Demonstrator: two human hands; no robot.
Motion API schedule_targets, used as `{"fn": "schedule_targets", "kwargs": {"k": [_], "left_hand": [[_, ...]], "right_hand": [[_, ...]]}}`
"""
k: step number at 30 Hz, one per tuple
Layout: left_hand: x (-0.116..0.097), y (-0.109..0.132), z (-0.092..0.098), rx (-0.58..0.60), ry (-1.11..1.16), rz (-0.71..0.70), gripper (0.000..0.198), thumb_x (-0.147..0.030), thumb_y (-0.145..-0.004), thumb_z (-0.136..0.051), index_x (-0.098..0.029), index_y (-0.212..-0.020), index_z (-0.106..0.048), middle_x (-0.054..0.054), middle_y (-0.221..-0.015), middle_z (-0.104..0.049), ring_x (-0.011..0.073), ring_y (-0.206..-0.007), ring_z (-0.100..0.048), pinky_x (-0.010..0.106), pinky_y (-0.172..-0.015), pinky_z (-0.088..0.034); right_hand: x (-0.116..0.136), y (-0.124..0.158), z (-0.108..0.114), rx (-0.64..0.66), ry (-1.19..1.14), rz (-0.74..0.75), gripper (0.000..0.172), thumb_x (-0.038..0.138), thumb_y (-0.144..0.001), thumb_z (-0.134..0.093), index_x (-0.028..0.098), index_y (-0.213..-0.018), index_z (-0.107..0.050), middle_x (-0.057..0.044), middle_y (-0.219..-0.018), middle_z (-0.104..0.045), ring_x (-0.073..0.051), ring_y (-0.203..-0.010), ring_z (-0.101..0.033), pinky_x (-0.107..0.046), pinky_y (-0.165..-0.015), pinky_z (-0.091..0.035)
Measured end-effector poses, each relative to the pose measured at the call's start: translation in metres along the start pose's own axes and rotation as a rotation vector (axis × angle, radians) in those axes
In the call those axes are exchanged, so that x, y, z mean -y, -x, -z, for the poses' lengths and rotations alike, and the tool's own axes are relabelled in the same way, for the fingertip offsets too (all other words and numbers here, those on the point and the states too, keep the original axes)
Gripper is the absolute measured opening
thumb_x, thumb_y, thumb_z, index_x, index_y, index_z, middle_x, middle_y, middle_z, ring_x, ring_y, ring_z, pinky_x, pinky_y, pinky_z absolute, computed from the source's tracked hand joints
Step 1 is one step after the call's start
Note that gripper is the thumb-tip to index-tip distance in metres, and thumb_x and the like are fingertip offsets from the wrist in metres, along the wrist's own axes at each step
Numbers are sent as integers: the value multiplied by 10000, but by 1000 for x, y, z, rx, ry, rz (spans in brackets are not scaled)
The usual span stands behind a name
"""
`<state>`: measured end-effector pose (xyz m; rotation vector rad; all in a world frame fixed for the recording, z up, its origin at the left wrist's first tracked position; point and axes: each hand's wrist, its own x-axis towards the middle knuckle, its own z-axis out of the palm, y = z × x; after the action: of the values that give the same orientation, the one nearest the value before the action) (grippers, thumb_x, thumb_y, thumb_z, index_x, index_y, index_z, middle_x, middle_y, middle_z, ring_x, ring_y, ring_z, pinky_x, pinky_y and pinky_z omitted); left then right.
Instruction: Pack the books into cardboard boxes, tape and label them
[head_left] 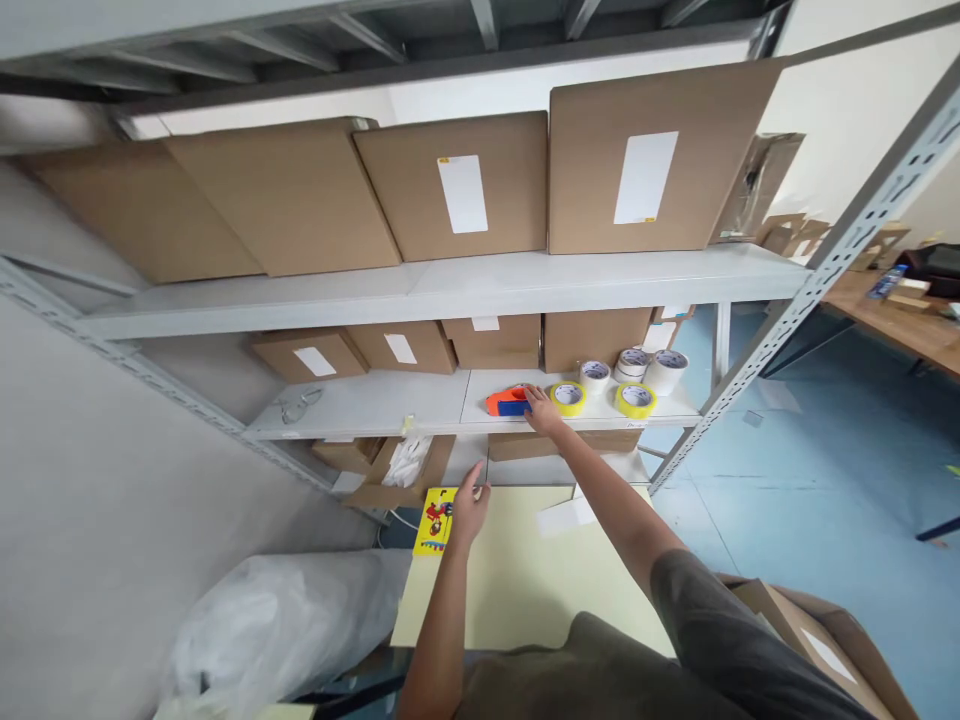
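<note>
My right hand [539, 410] reaches to the middle shelf, its fingers closed over the right end of an orange and blue tape dispenser [510, 402] that lies there. Just right of this hand are a roll of yellow-edged tape [568, 398] and a second yellow-edged roll [635, 400], with several white rolls [666, 372] behind. My left hand [470, 508] is held above the left part of the pale yellow table [517, 590], thumb and fingers apart, with nothing in it. Beside it lies a bright yellow printed booklet [430, 535], partly hidden by the hand.
Large cardboard boxes [480, 190] line the upper shelf, and smaller boxes [495, 345] stand behind the tapes. Below is an open carton [420, 470] with white material. White paper [566, 516] lies on the table. A plastic-wrapped bundle [277, 620] is at left; a perforated metal post [810, 270] rises at right.
</note>
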<state>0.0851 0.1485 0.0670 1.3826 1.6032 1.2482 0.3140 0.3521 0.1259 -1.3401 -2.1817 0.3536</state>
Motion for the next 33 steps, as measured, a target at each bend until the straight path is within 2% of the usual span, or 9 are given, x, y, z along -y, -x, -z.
{"fn": "schedule_targets", "kwargs": {"k": [3,6,10,14,19,23,25,28,33], "left_hand": [[0,4,17,-53,-24,21,490,-283,-939,-675,-272,-1428,-692,131,-1398,-716,300,-1370,-636,448,-1105,-560],[-1,6,30,-68,-28,26,496,-271,-943,-659,-261,-1439,-686,134,-1379,-723,288,-1340,-653,447,-1105,-555],[-1,9,40,-50,0,22,483,-261,-949,-653,-268,-1431,-694,123,-1401,-713,282,-1347,-648,418,-1096,-558],[5,13,56,-19,28,32,484,-268,-960,-648,-254,-1443,-684,131,-1389,-716,273,-1329,-660,396,-1066,-577],[23,18,82,11,53,25,479,-311,-968,-657,-248,-1443,-679,133,-1342,-735,267,-1291,-683,382,-1025,-599],[45,23,92,55,94,16,480,-332,-962,-662,-246,-1435,-682,132,-1296,-749,262,-1235,-709,376,-998,-606],[56,27,90,79,120,27,488,-327,-956,-658,-238,-1435,-680,132,-1278,-752,258,-1200,-721,376,-981,-610],[70,38,83,110,139,55,480,-298,-953,-619,-220,-1423,-685,132,-1254,-752,244,-1164,-727,368,-964,-613],[81,61,65,171,110,80,459,-281,-964,-576,-224,-1407,-684,128,-1346,-718,223,-1175,-714,340,-958,-610]], "right_hand": [[-2,-12,-8,34,11,-6,411,404,-1043,-697,180,-1382,-633,-106,-1378,-653,-253,-1150,-694,-477,-968,-618],[-1,-18,-14,60,33,-46,383,396,-1031,-709,211,-1364,-661,-117,-1391,-666,-278,-1202,-676,-486,-1013,-593],[4,-16,-15,118,118,-170,279,292,-981,-739,245,-1255,-767,-174,-1278,-762,-375,-1427,-522,-505,-1119,-476],[15,7,-15,72,180,-131,321,221,-990,-662,231,-1291,-772,-179,-1309,-760,-395,-1539,-385,-568,-1190,-374],[44,62,-16,-40,211,-52,328,204,-1025,-583,249,-1293,-766,-159,-1328,-738,-386,-1614,-263,-578,-1251,-278],[68,121,-23,-104,276,-77,312,200,-1046,-537,252,-1261,-756,-138,-1449,-667,-367,-1655,-178,-582,-1281,-233],[77,155,-30,-116,313,-118,287,216,-1055,-528,256,-1220,-759,-129,-1523,-615,-363,-1664,-148,-593,-1282,-234],[86,209,-43,-94,330,-202,259,231,-1059,-532,266,-1176,-761,-125,-1545,-599,-356,-1659,-177,-603,-1276,-252],[79,293,-70,-30,288,-338,190,212,-1021,-607,260,-1105,-772,-130,-1494,-636,-377,-1634,-254,-606,-1243,-314]]}}
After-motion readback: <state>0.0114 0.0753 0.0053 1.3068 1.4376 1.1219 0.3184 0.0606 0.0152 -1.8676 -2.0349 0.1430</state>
